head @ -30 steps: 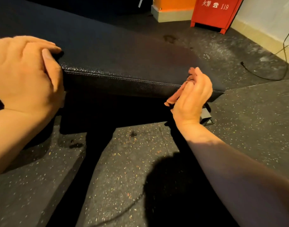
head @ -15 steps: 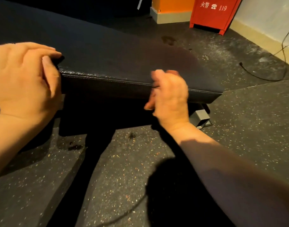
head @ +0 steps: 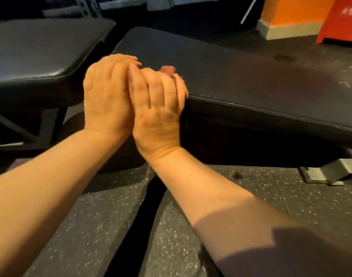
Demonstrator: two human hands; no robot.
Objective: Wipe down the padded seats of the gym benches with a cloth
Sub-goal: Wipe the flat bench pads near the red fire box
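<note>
A long black padded bench seat (head: 241, 82) runs from the centre to the right edge. My right hand (head: 159, 102) curls over its near edge and holds a reddish cloth (head: 168, 69), of which only a small bit shows above the knuckles. My left hand (head: 107, 92) lies right beside it, touching it, fingers bent over the same near corner of the pad. What the left fingers touch is hidden. A second black padded seat (head: 41, 50) stands to the left.
Speckled rubber flooring (head: 103, 226) fills the foreground. A grey metal bench foot (head: 335, 173) sits at the right. An orange pillar base (head: 287, 19) and a red cabinet (head: 342, 23) stand at the far right. Rack uprights (head: 87, 7) are behind.
My right hand slid left along the seat's near edge with the cloth until it met my left hand. The view swung left, bringing the second bench into sight.
</note>
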